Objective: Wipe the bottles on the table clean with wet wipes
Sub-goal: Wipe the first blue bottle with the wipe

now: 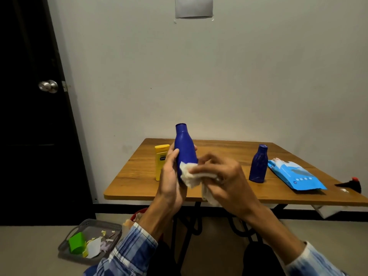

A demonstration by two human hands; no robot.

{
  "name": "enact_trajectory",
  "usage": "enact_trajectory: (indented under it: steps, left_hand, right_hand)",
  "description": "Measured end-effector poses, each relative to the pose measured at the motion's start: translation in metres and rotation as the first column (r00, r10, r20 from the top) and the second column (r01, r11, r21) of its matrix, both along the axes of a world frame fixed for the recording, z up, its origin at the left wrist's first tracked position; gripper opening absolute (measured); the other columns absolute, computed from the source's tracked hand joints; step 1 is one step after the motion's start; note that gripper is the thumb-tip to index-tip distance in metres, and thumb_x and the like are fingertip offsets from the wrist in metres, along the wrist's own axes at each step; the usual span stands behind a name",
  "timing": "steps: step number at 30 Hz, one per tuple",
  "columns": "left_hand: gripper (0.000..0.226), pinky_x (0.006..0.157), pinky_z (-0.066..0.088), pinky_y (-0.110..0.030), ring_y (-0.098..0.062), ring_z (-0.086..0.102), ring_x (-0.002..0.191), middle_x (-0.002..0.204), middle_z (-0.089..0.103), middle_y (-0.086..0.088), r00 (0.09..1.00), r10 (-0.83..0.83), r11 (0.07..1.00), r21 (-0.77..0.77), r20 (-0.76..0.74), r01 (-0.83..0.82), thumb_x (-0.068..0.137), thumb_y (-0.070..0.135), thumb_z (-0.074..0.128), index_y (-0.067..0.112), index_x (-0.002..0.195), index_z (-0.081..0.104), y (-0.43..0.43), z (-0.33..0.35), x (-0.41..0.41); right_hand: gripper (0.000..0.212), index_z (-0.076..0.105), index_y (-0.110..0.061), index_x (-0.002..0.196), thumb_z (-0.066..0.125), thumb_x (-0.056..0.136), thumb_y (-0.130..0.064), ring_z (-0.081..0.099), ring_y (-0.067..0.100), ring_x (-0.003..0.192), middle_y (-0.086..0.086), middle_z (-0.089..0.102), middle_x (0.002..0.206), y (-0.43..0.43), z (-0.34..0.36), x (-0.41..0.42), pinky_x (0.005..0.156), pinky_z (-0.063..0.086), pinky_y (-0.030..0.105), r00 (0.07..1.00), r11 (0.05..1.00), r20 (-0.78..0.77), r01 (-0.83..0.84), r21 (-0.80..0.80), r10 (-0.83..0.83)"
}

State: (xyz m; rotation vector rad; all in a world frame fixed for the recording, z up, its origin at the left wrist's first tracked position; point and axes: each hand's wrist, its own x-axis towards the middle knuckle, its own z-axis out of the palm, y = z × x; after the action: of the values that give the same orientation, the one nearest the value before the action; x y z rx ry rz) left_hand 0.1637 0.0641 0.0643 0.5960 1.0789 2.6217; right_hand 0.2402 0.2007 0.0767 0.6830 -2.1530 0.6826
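Observation:
A tall blue bottle (pixel 185 146) is held upright above the near edge of the wooden table (pixel 219 156), with my left hand (pixel 171 180) wrapped around its lower part. My right hand (pixel 223 178) presses a crumpled white wet wipe (pixel 192 176) against the bottle's lower front. A second, smaller blue bottle (pixel 258 164) stands on the table to the right. A yellow bottle (pixel 161 158) stands behind my left hand, partly hidden by it. The blue pack of wet wipes (pixel 294 176) lies at the right of the table.
A dark object with a red tip (pixel 351 185) lies at the table's right edge. On the floor at the left sits a grey basket (pixel 89 226) with a green cup and scraps. A black door (pixel 29 116) fills the left side.

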Motion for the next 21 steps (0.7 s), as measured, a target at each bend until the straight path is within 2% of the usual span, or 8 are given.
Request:
enact_trajectory:
  steps: [2, 4, 7, 10, 12, 15, 18, 21]
  left_hand:
    - [0.038, 0.077, 0.056, -0.039, -0.024, 0.069, 0.098, 0.121, 0.071, -0.010, 0.994, 0.050, 0.994, -0.093, -0.096, -0.059, 0.103, 0.036, 0.043, 0.028, 0.138, 0.055, 0.006, -0.002, 0.005]
    - [0.038, 0.073, 0.052, -0.038, -0.024, 0.065, 0.088, 0.106, 0.072, -0.009, 0.985, 0.055, 0.982, -0.168, -0.165, -0.083, 0.106, 0.042, 0.036, 0.028, 0.124, 0.066, 0.011, -0.003, 0.011]
    - [0.049, 0.074, 0.048, -0.039, -0.025, 0.060, 0.085, 0.095, 0.070, -0.011, 0.984, 0.057, 0.980, -0.177, -0.171, -0.088, 0.104, 0.052, 0.031, 0.023, 0.110, 0.071, 0.012, -0.003, 0.015]
    - [0.057, 0.089, 0.052, -0.045, -0.026, 0.069, 0.102, 0.112, 0.075, -0.009, 0.993, 0.072, 0.988, -0.127, -0.093, -0.084, 0.102, 0.061, 0.026, 0.025, 0.123, 0.066, 0.009, -0.005, 0.013]
    - [0.071, 0.101, 0.050, -0.051, -0.032, 0.067, 0.116, 0.124, 0.070, -0.017, 0.999, 0.037, 0.996, -0.076, 0.005, -0.037, 0.098, 0.069, 0.027, 0.017, 0.132, 0.062, 0.006, -0.007, 0.010]
    - [0.087, 0.101, 0.052, -0.047, -0.036, 0.062, 0.124, 0.134, 0.063, -0.023, 0.995, -0.032, 0.999, -0.008, 0.095, 0.033, 0.090, 0.080, 0.030, 0.014, 0.142, 0.054, 0.002, -0.008, 0.006]
    - [0.077, 0.094, 0.051, -0.044, -0.032, 0.064, 0.108, 0.134, 0.063, -0.018, 0.984, -0.053, 0.998, 0.027, 0.170, 0.049, 0.089, 0.073, 0.046, 0.017, 0.142, 0.054, 0.001, -0.009, 0.003]
    - [0.057, 0.086, 0.054, -0.038, -0.024, 0.064, 0.092, 0.119, 0.064, -0.017, 0.960, -0.138, 0.987, 0.112, 0.244, 0.113, 0.093, 0.046, 0.063, 0.003, 0.130, 0.064, 0.002, -0.007, 0.002]
  right_hand:
    - [0.024, 0.074, -0.008, 0.107, 0.069, 0.084, -0.004, 0.059, 0.011, 0.093, 0.007, 0.059, 0.107, 0.003, 0.022, -0.010, 0.078, 0.051, 0.009, 0.986, 0.991, -0.120, 0.109, -0.076, -0.118]
    - [0.025, 0.074, -0.006, 0.107, 0.068, 0.085, 0.003, 0.057, 0.012, 0.091, 0.009, 0.057, 0.106, 0.001, 0.045, -0.024, 0.077, 0.049, 0.007, 0.957, 0.973, -0.197, 0.191, -0.134, -0.215]
    - [0.023, 0.074, -0.006, 0.106, 0.068, 0.085, 0.001, 0.058, 0.016, 0.093, 0.010, 0.057, 0.108, -0.007, 0.059, -0.036, 0.079, 0.054, 0.015, 0.944, 0.961, -0.182, 0.260, -0.093, -0.273]
    - [0.018, 0.073, -0.008, 0.104, 0.070, 0.087, -0.007, 0.060, 0.018, 0.093, 0.008, 0.054, 0.112, -0.023, 0.036, -0.029, 0.081, 0.058, 0.026, 0.952, 0.959, -0.155, 0.277, 0.064, -0.265]
    - [0.021, 0.073, -0.010, 0.104, 0.075, 0.084, -0.010, 0.060, 0.017, 0.093, 0.007, 0.055, 0.114, -0.033, 0.017, -0.019, 0.083, 0.058, 0.027, 0.965, 0.960, -0.136, 0.241, 0.141, -0.223]
    - [0.029, 0.071, -0.011, 0.110, 0.077, 0.082, -0.012, 0.060, 0.016, 0.097, 0.006, 0.057, 0.114, -0.040, -0.005, -0.007, 0.090, 0.056, 0.029, 0.980, 0.966, -0.087, 0.190, 0.176, -0.177]
    - [0.035, 0.070, -0.013, 0.115, 0.077, 0.081, -0.012, 0.060, 0.015, 0.100, 0.004, 0.056, 0.116, -0.034, -0.013, 0.001, 0.093, 0.052, 0.027, 0.992, 0.964, 0.025, 0.114, 0.239, -0.123]
    - [0.028, 0.071, -0.014, 0.113, 0.071, 0.084, -0.011, 0.059, 0.011, 0.101, 0.001, 0.055, 0.117, -0.016, -0.010, 0.003, 0.089, 0.050, 0.015, 0.994, 0.977, 0.083, 0.048, 0.208, -0.066]
